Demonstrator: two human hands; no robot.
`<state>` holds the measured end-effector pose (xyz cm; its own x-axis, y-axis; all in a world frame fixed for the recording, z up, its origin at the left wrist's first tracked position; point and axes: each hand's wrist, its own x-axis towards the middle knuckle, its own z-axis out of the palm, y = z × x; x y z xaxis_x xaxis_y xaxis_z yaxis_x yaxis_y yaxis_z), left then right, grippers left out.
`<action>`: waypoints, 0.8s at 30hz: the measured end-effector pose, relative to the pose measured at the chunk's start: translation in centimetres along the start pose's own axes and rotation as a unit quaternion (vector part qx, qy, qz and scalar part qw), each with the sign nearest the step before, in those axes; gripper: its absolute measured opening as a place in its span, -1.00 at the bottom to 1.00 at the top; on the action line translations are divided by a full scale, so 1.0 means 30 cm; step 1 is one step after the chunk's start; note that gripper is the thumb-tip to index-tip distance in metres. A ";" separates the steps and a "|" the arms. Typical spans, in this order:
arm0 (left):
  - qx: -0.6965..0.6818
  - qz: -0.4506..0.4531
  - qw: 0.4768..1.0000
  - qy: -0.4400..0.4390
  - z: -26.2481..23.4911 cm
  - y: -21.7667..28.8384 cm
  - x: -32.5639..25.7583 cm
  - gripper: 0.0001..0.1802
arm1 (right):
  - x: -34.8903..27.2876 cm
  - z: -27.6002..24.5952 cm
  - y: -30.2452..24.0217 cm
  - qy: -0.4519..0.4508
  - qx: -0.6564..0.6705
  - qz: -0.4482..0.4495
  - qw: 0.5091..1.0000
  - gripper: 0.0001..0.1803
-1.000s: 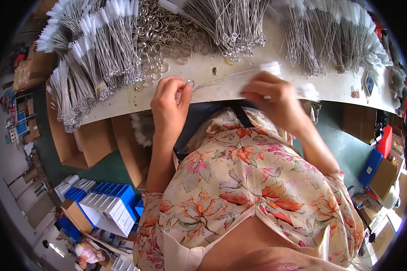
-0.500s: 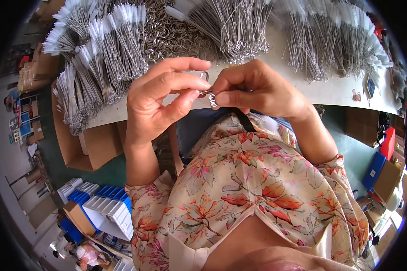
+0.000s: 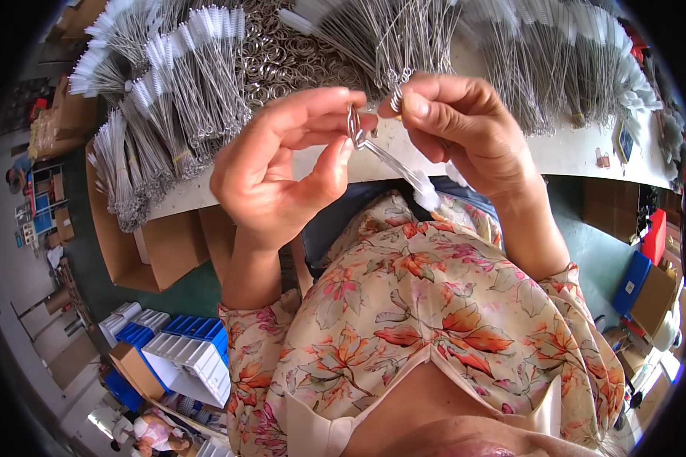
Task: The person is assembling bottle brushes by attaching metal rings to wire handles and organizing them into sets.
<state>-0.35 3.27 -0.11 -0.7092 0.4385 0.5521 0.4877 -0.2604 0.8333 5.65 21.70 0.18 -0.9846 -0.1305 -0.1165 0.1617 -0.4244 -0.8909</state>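
My left hand (image 3: 278, 164) pinches a metal split ring (image 3: 352, 122) between thumb and fingers. From the ring hang thin wire brushes (image 3: 392, 162), their white bristle tips slanting down to the right over my lap. My right hand (image 3: 465, 126), a little apart, is closed around several wire-brush loop ends (image 3: 396, 93) that poke up past thumb and forefinger. Below that hand shows a white bristle tuft (image 3: 456, 175); most of those stems are hidden behind the fingers.
A heap of loose metal rings (image 3: 297, 68) lies on the white table (image 3: 579, 156). Bundles of wire brushes (image 3: 198, 84) are stacked at its left, more brushes (image 3: 415, 38) at centre and right. A cardboard box (image 3: 168, 247) stands below the left edge; plastic crates (image 3: 187, 354) sit on the floor.
My hands have drawn apart. The right has moved up and right with a cluster of loop ends, while the left keeps the ring, now with brushes hanging visibly from it.
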 end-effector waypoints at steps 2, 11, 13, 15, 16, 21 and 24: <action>0.050 0.024 0.998 0.002 0.007 0.016 0.013 -0.66 | 0.000 0.037 -0.041 0.012 0.009 -0.023 1.000 -0.81; 0.147 0.087 0.985 0.020 -0.001 0.029 0.058 -0.70 | 0.034 0.078 -0.056 0.024 -0.066 -0.071 0.995 -0.84; 0.176 0.035 0.981 -0.072 -0.026 0.057 0.067 -0.67 | 0.044 0.064 -0.060 0.006 -0.075 -0.072 0.995 -0.85; 0.169 0.047 0.981 -0.078 -0.035 0.052 0.078 -0.69 | 0.050 0.048 -0.070 -0.036 -0.127 -0.077 0.988 -0.86; 0.174 0.021 0.981 -0.089 -0.036 0.062 0.090 -0.68 | 0.051 0.043 -0.059 -0.022 -0.175 -0.096 0.980 -0.85; 0.133 -0.079 0.984 -0.085 -0.041 0.079 0.118 -0.72 | 0.048 0.051 -0.059 -0.037 -0.164 -0.069 0.983 -0.84; 0.060 -0.075 0.979 -0.179 -0.088 0.054 0.136 -0.78 | 0.053 0.039 -0.057 -0.059 -0.091 -0.032 0.994 -0.82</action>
<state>-3.80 2.37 3.57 -0.5644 0.7429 0.3600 0.4625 -0.0766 0.8833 3.88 21.17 2.03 -0.9761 -0.2168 -0.0145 0.0737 -0.2679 -0.9606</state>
